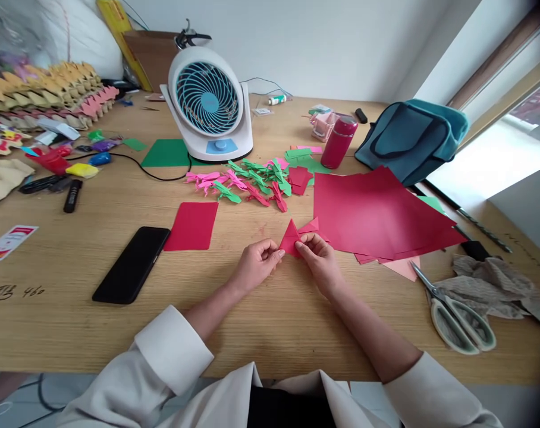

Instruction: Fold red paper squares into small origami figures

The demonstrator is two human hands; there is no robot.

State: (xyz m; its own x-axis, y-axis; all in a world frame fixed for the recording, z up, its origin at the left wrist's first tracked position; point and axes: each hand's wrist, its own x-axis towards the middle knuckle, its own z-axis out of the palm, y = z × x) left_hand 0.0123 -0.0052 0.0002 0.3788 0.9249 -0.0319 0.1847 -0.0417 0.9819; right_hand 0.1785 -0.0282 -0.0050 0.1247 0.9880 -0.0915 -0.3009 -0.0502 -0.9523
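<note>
Between my two hands is a small folded piece of red paper with a pointed top. My left hand pinches its left corner, and my right hand grips its right side between thumb and fingers. Just behind my right fingers lies another folded red piece. Large red paper sheets spread out to the right. Beyond my hands sits a pile of folded pink, green and red paper figures. A red paper rectangle rests flat to the left.
A black phone lies left of my forearm. Scissors and a grey cloth are at the right. Farther back stand a white fan, a red bottle and a teal bag. Green paper lies beside the fan.
</note>
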